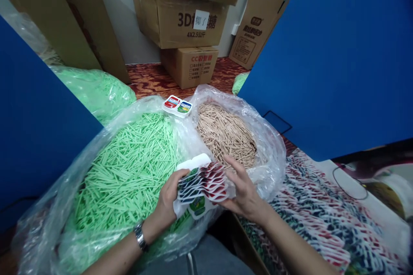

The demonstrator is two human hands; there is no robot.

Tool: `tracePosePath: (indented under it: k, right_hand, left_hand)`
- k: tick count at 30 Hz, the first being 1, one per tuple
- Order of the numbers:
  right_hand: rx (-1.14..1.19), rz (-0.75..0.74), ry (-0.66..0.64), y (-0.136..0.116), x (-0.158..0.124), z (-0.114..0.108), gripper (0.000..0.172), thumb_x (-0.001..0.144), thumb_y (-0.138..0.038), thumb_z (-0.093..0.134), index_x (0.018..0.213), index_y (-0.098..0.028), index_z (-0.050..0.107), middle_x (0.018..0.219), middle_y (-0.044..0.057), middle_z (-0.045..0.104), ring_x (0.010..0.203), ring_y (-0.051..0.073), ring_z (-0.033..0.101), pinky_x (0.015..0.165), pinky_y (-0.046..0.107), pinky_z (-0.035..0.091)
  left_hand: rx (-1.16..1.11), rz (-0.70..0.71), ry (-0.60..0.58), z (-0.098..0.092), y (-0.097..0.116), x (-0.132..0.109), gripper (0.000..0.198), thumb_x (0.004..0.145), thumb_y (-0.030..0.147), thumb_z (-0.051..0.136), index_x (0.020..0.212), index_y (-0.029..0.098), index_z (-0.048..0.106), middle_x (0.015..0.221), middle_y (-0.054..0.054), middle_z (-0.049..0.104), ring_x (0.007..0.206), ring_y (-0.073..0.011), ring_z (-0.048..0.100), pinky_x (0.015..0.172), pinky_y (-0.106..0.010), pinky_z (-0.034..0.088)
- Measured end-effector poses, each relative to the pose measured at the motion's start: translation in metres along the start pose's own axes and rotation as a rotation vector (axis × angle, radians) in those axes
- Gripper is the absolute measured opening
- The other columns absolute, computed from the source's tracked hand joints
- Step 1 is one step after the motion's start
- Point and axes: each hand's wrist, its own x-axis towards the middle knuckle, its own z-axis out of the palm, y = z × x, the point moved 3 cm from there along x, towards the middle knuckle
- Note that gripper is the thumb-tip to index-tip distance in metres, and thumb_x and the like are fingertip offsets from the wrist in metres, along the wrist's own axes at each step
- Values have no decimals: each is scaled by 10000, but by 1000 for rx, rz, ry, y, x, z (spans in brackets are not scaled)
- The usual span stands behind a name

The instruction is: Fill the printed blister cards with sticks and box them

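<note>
My left hand (168,192) and my right hand (248,192) are closed around opposite ends of a stack of twin-cup packs (204,184). The stack has wavy white edges with red and green labels between them. Below it, a green-labelled pack (197,207) sticks out at a slant. A white piece shows behind the top of the stack. Beneath my left hand lies a large clear bag of thin green sticks (129,167). A bag of brown sticks (226,133) is just beyond my right hand. One red-and-blue twin-cup pack (177,106) rests where the bags meet.
Blue panels stand at left (41,129) and right (338,64). Stacked cardboard boxes (190,21) are at the back. Many similar packs (322,206) are spread in rows at right. Another bag of green sticks (97,90) sits behind, at left.
</note>
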Motion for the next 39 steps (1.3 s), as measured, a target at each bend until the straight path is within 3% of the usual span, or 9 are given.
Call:
tracePosePath:
  k: [4, 12, 17, 20, 23, 27, 30, 33, 39]
  right_hand:
    - [108, 104, -62, 14, -5, 15, 1099, 727, -317, 717, 1465, -253, -95, 1495, 180, 210, 1364, 330, 279, 1047, 535, 355]
    - [229, 182, -58, 31, -17, 36, 1090, 697, -324, 735, 1464, -252, -35, 1275, 145, 488, 1222, 300, 482, 995, 487, 420]
    - [275, 163, -100, 29, -11, 37, 1079, 726, -314, 710, 1461, -256, -77, 1370, 178, 408, 1210, 288, 498, 961, 467, 454]
    - [270, 171, -41, 25, -2, 36, 1015, 759, -301, 692, 1466, -229, -32, 1278, 157, 525, 1151, 264, 549, 944, 444, 468]
    - [250, 190, 9, 19, 9, 24, 936, 776, -308, 685, 1462, -204, 57, 1193, 129, 597, 1101, 232, 584, 936, 384, 479]
    - [242, 217, -5, 11, 13, -25, 953, 766, -394, 692, 1461, -188, 74, 1224, 122, 586, 1138, 223, 563, 995, 382, 444]
    - [137, 332, 50, 8, -6, -79, 953, 733, -408, 719, 1456, -190, 138, 1360, 128, 471, 1237, 254, 478, 1061, 425, 375]
    - [41, 488, 98, 4, -47, -128, 925, 719, -396, 731, 1446, -210, 190, 1403, 109, 426, 1268, 274, 444, 1073, 437, 356]
    - [-111, 851, 64, -17, -163, -186, 835, 739, -406, 700, 1421, -203, 263, 1419, 110, 400, 1264, 302, 437, 1036, 443, 399]
  left_hand:
    - [14, -5, 1, 0, -2, -2, 546, 769, 181, 636, 1272, 212, 426, 1186, -109, 581, 1090, -262, 574, 913, -410, 491]
    - [32, -60, 12, 3, -5, -5, 783, 779, 210, 642, 1438, 202, 219, 1254, -145, 541, 1114, -276, 565, 934, -433, 478]
    - [20, 1, 0, 1, -1, 2, 593, 777, 211, 642, 1330, 199, 429, 1312, -144, 506, 1228, -301, 474, 1009, -474, 416]
    - [-3, -14, -3, -2, 0, 6, 528, 776, 213, 656, 1273, 185, 479, 1243, -133, 576, 1145, -283, 555, 966, -447, 462]
    - [22, -18, 2, -7, 8, 14, 442, 766, 245, 683, 1180, 184, 544, 1092, -90, 669, 964, -254, 658, 859, -401, 533]
    - [103, 139, -3, -7, 41, 44, 450, 712, 296, 736, 1132, 217, 595, 1055, -55, 700, 871, -243, 687, 809, -374, 555]
    - [33, 237, -108, 14, 80, 72, 421, 716, 302, 734, 1113, 225, 616, 1069, -57, 695, 941, -262, 669, 880, -400, 523]
    - [-136, 184, -341, 58, 117, 87, 506, 768, 320, 683, 1240, 210, 537, 1133, -77, 668, 1026, -271, 634, 920, -422, 497]
    - [-475, 49, -697, 175, 165, 53, 451, 779, 249, 654, 1203, 165, 529, 1152, -107, 656, 1062, -263, 603, 971, -446, 443]
